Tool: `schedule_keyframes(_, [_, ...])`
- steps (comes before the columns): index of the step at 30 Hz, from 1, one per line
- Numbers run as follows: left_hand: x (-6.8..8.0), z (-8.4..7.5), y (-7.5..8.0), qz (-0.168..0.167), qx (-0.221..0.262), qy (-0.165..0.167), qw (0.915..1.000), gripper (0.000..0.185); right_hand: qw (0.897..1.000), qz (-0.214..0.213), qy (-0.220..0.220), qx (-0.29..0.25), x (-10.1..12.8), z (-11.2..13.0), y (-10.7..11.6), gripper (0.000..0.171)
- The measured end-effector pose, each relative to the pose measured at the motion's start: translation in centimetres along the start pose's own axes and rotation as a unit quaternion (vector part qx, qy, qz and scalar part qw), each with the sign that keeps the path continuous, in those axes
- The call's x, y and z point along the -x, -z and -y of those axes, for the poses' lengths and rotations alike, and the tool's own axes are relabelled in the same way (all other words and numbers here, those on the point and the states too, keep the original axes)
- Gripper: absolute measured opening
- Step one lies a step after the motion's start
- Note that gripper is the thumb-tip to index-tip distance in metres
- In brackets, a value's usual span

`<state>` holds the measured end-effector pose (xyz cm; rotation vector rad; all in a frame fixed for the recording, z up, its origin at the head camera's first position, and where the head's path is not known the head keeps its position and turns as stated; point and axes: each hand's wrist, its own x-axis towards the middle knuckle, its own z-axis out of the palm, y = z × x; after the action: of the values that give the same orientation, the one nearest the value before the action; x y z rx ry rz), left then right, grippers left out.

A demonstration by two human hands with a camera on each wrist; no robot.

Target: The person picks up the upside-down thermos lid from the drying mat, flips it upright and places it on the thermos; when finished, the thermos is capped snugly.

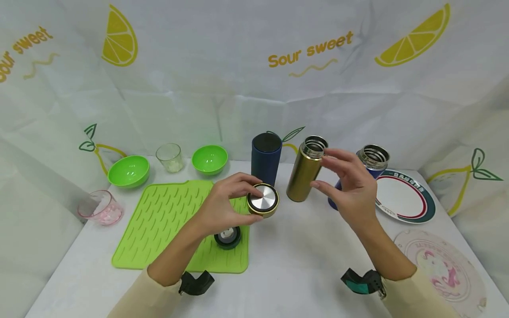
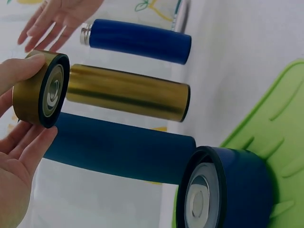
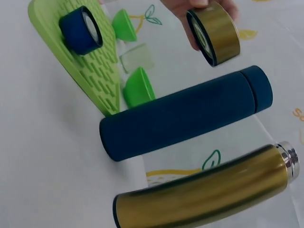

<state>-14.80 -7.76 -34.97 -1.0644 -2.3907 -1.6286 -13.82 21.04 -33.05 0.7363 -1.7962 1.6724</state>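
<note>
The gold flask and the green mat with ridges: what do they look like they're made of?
The gold flask looks like metal: a brushed, satin gold body with soft streaked highlights and a bare silvery steel neck. Its cap, held in the left hand, has a shiny brushed-steel top. The green mat seems to be soft matte silicone or rubber, though flexibility can't be confirmed.

Both arms have cream-colored long sleeves, pushed back a bit from the wrists. Bare hands, left hand [image 1: 220, 207] and right hand [image 1: 351, 190]. Each wrist has a small black clip-like camera mount strapped on, the right one with some teal.
</note>
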Motion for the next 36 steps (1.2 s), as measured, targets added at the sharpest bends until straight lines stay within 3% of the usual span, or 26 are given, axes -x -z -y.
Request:
schedule_keyframes(5, [0.5, 0.0, 0.4, -0.003, -0.013, 0.013, 0.9998, 0.039, 0.999, -0.027, -0.026, 0.006, -0.6, -0.7, 0.4, 0.07])
schedule_keyframes(9, [0.8, 0.0, 0.6, -0.001, -0.018, 0.021, 0.9996, 0.039, 0.995, -0.035, -0.098, 0.011, -0.5, -2.2, 0.3, 0.096])
schedule_keyframes(13, [1.1, 0.1, 0.8, 0.005, -0.025, 0.034, 0.9991, 0.039, 0.981, -0.03, -0.186, 0.04, -0.1, -3.9, 0.1, 0.111])
schedule_keyframes(17, [1.2, 0.3, 0.8, 0.01, -0.026, 0.041, 0.9988, 0.038, 0.966, -0.015, -0.245, 0.075, 0.3, -5.7, 0.1, 0.11])
schedule_keyframes(21, [1.3, 0.3, 0.8, 0.015, -0.027, 0.043, 0.9986, 0.038, 0.957, -0.004, -0.273, 0.102, 0.9, -7.0, 0.1, 0.103])
schedule_keyframes(28, [1.3, 0.4, 0.7, 0.017, -0.025, 0.045, 0.9985, 0.038, 0.951, -0.002, -0.28, 0.128, 1.5, -7.9, 0.1, 0.093])
schedule_keyframes(36, [1.3, 0.5, 0.6, 0.015, -0.025, 0.044, 0.9986, 0.038, 0.949, 0.001, -0.283, 0.136, 2.2, -8.5, 0.2, 0.095])
